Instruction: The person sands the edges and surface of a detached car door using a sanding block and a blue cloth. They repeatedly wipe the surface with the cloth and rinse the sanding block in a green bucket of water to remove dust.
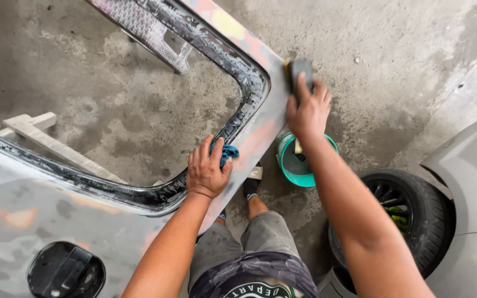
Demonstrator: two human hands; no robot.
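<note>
A sanded grey car body panel (260,118) with a window opening stands in front of me, patched in pink, yellow and bare primer. My right hand (307,110) presses a dark sanding block (299,72) against the panel's outer edge near the upper corner. My left hand (208,168) holds a blue cloth (228,153) against the frame by the window opening's black inner rim (249,83).
A green bucket (288,165) sits on the wet concrete floor under my right forearm. A car's black tyre (415,221) and grey fender (470,176) stand at the right. A black fuel-filler recess (64,273) is at lower left. My sandalled foot (252,182) is below the panel.
</note>
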